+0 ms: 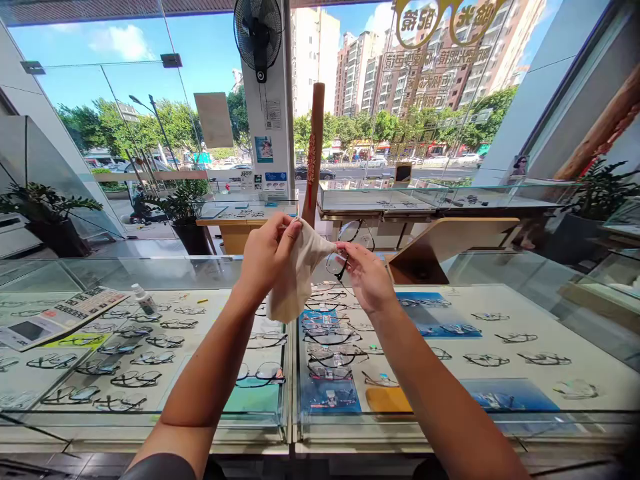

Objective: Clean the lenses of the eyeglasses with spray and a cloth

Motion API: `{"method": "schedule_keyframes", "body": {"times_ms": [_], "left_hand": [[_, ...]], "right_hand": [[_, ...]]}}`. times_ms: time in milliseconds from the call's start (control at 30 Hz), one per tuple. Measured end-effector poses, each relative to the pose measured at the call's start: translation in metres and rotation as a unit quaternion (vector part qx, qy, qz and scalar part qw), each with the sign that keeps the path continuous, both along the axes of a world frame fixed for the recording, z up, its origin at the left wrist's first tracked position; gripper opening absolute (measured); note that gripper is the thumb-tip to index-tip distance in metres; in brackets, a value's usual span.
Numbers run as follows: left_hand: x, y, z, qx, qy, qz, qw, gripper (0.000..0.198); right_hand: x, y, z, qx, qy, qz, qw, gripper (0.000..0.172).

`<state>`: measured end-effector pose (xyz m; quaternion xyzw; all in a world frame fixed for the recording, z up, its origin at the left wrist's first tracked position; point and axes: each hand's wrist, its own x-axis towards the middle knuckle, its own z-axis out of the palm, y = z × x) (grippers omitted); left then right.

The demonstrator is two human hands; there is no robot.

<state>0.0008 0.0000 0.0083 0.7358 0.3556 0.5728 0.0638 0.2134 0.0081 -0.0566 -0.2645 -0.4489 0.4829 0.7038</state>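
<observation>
My left hand (267,253) is raised above a glass display counter (450,407), its fingers pinched on a cream cleaning cloth (296,277) that hangs down from it. My right hand (367,275) is closed on a pair of dark-rimmed glasses (346,245), one lens against the cloth's edge and the other lens sticking up behind. Both hands are close together at chest height.
Under the counter glass lie several rows of spectacle frames (140,360) on light and blue trays. A small white bottle (145,300) and a printed leaflet (55,317) rest on the counter's left. More glass cases (380,199), potted plants (47,213) and a wall fan (259,33) stand beyond.
</observation>
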Motion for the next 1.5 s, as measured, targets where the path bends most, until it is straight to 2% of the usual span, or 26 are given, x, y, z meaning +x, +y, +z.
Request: {"method": "schedule_keyframes", "body": {"times_ms": [100,200,267,400,667,900,1133,1233,1500], "left_hand": [[-0.001,-0.004,0.002,-0.010,-0.031,-0.009,0.999,0.030],[-0.003,-0.008,0.004,-0.027,-0.056,-0.042,0.997,0.032],[-0.006,-0.010,0.004,-0.042,-0.061,-0.062,0.995,0.033],[-0.010,-0.012,0.004,-0.062,-0.053,-0.080,0.993,0.034],[-0.008,-0.014,0.004,-0.091,-0.031,-0.101,0.990,0.038],[-0.007,-0.013,0.002,-0.108,-0.017,-0.139,0.984,0.039],[-0.003,-0.012,0.003,-0.052,-0.084,-0.111,0.989,0.035],[-0.003,-0.010,0.002,-0.047,-0.097,-0.119,0.987,0.034],[-0.005,-0.009,0.002,-0.051,-0.088,-0.130,0.986,0.030]], "right_hand": [[0.000,0.001,0.031,0.039,-0.010,0.000,0.999,0.023],[-0.012,-0.005,0.056,0.074,-0.033,0.084,0.993,0.022],[-0.023,-0.008,0.064,0.087,-0.047,0.137,0.986,0.023],[-0.038,-0.005,0.061,0.078,-0.056,0.170,0.981,0.024],[-0.032,-0.005,0.054,0.094,-0.095,0.115,0.984,0.026],[-0.027,-0.005,0.057,0.113,-0.111,0.116,0.981,0.028],[-0.023,-0.005,0.057,0.133,-0.121,0.072,0.981,0.025],[-0.023,-0.006,0.058,0.136,-0.116,0.066,0.982,0.025],[-0.022,-0.007,0.059,0.117,-0.155,0.108,0.975,0.025]]}}
